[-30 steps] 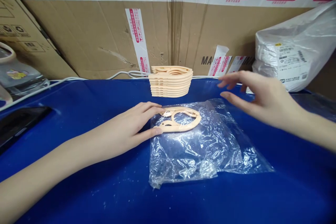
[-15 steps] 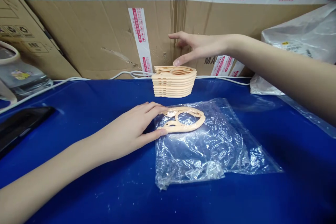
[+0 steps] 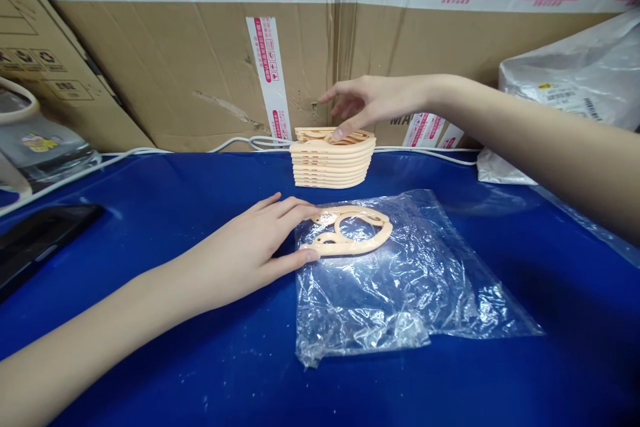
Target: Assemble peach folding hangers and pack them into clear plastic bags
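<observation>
A cream plastic folding hanger [image 3: 367,248], folded up, lies flat with a clear plastic bag [image 3: 380,300]; I cannot tell whether it is inside or on top. My left hand [image 3: 255,247] rests at its left end, thumb at the lower edge and fingers stretched to the upper edge. Behind it stands a neat stack of several similar cream hangers [image 3: 330,167]. My right hand [image 3: 365,103] hovers over that stack with fingers apart and slightly curled, its thumb tip at the top hanger; whether it touches cannot be told.
Cardboard boxes [image 3: 190,67] with printed tape wall off the back of the blue table surface [image 3: 225,360]. A white cable [image 3: 425,152] runs along their foot. At left are a black phone [image 3: 50,233] and a clear jug [image 3: 45,140]; at right, a white plastic package [image 3: 560,80].
My right hand has come down slightly, bringing its thumb to the top of the stack. My left hand and the hanger beside it stay in place.
</observation>
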The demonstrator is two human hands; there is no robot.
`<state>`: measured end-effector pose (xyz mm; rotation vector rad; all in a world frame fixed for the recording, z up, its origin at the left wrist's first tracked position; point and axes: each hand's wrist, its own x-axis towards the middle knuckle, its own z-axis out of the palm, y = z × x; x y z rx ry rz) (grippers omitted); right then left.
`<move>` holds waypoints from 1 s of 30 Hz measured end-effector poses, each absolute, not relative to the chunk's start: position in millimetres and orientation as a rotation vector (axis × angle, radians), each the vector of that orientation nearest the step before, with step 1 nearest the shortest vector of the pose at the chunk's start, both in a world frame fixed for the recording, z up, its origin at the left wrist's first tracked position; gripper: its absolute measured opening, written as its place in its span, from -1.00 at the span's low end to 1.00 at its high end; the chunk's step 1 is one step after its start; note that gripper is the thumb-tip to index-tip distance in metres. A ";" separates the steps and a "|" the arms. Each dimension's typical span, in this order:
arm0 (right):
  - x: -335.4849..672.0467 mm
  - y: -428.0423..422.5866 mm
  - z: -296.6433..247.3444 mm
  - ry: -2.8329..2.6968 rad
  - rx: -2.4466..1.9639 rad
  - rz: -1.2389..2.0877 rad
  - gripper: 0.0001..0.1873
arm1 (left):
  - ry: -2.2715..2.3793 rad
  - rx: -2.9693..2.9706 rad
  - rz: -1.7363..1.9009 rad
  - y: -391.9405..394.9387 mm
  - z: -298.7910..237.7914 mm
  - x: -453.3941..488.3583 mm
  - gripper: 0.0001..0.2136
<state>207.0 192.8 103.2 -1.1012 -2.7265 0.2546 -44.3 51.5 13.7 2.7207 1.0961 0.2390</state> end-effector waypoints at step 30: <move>198.9 179.0 80.8 -2.760 -0.982 0.363 -0.23 | 1.109 2.776 0.167 52.9 11.7 -47.2 -0.58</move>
